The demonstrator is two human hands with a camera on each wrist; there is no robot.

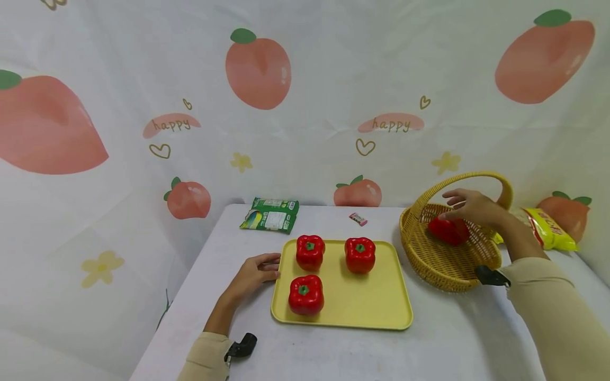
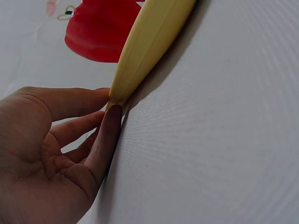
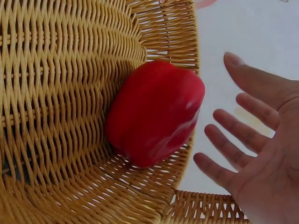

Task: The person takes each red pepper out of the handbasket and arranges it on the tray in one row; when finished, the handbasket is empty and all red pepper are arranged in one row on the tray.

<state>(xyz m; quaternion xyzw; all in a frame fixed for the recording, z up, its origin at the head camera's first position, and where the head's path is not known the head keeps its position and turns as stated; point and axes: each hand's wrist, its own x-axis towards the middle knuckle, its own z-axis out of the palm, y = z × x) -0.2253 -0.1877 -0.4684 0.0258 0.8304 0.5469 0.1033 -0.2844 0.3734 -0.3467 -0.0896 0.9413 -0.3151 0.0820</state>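
My left hand (image 1: 254, 275) is at the left edge of a yellow tray (image 1: 367, 301), its thumb and fingers pinching the rim (image 2: 140, 51). On that tray stand three red bell peppers with green stems: one at the back left (image 1: 310, 253), one at the back right (image 1: 360, 255) and one at the front left (image 1: 306, 295). A fourth red bell pepper (image 3: 154, 114) lies on its side in a wicker basket (image 1: 440, 264). Above it hovers my right hand (image 1: 474, 207), fingers spread and apart from the pepper in the right wrist view.
The basket's tall handle (image 1: 457, 180) arches over it, close to my right hand. A green snack packet (image 1: 271, 216) lies at the back left of the white table, with a small pink wrapped sweet (image 1: 358, 218) behind the tray. Yellow packaging (image 1: 550, 230) sits beyond the basket.
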